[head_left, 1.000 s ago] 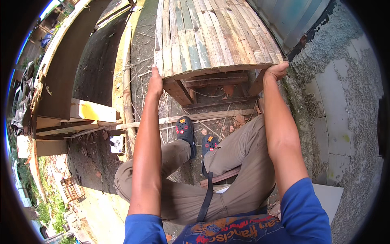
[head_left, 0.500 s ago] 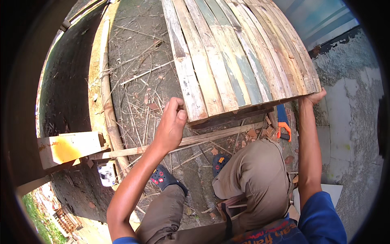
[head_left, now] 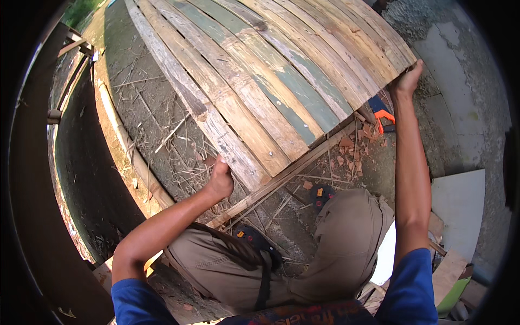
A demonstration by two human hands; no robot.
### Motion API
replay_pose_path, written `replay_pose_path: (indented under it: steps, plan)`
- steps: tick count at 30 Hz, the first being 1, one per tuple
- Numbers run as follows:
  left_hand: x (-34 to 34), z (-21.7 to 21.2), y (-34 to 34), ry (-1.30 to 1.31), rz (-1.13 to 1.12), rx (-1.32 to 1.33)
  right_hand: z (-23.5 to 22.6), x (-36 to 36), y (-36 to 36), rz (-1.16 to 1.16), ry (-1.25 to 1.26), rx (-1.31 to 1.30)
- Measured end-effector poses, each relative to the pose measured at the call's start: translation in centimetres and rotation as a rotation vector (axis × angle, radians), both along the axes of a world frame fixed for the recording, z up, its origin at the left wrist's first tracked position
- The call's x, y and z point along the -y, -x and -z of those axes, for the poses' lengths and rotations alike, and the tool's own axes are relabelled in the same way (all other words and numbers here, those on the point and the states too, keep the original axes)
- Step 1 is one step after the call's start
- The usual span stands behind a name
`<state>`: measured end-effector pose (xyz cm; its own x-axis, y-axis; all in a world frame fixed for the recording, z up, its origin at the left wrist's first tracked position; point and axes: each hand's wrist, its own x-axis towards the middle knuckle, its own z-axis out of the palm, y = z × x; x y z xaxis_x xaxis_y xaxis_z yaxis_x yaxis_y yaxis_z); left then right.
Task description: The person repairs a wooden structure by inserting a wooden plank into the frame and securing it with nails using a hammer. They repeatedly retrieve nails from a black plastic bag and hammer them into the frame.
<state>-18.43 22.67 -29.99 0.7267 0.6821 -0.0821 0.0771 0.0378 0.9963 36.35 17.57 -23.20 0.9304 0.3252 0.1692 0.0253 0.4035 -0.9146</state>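
A large slatted wooden panel [head_left: 260, 81] fills the upper middle, made of worn planks with patches of grey-green paint and visible nail heads. My left hand [head_left: 221, 180] is closed at its near left corner, the fingers mostly hidden under the edge. At the near right corner my right hand [head_left: 408, 82] grips the panel's side, fingers wrapped round the edge. The panel tilts, its near edge running up from left to right. What supports its far side cannot be seen.
An orange-handled handsaw [head_left: 383, 120] lies by the right corner, near broken reddish chips [head_left: 346, 154]. A long wooden strip [head_left: 244, 205] crosses the ground before my feet. White board [head_left: 460, 203] and scraps lie at right. A bamboo pole [head_left: 130, 149] runs along the left.
The panel has turned in view, its near left corner now lower and closer to me. Both hands have stayed on its edges. My view and legs have shifted.
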Motion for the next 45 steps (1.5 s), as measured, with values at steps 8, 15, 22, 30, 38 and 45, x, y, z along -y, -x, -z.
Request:
replay_pose_path:
  steps: [8, 15, 22, 30, 38, 45]
  plan:
    - [-9.4, 8.1, -3.9, -0.531, 0.333, -0.354, 10.4, 6.1, 16.5, -0.055, 0.824, 0.196]
    - [-10.2, 15.4, -4.4, -0.889, 0.327, -0.397, 18.4, 5.6, 24.5, -0.316, 0.847, 0.776]
    - [-5.5, 14.1, -4.8, -0.751, 0.281, -0.479, 22.0, 3.8, 25.8, -0.335, 1.272, 0.878]
    - [-8.8, 16.4, -3.7, -1.154, 0.069, -0.614, 21.6, -1.5, 25.0, -0.337, 1.164, 0.430]
    - [-5.7, 16.1, -6.4, -1.071, -0.088, -0.652, 28.4, -4.2, 24.4, -0.368, 0.677, 0.110]
    - [-7.3, 17.3, -6.0, -0.984, -0.129, -0.631, 30.2, -6.8, 25.0, -0.384, 0.507, 0.220]
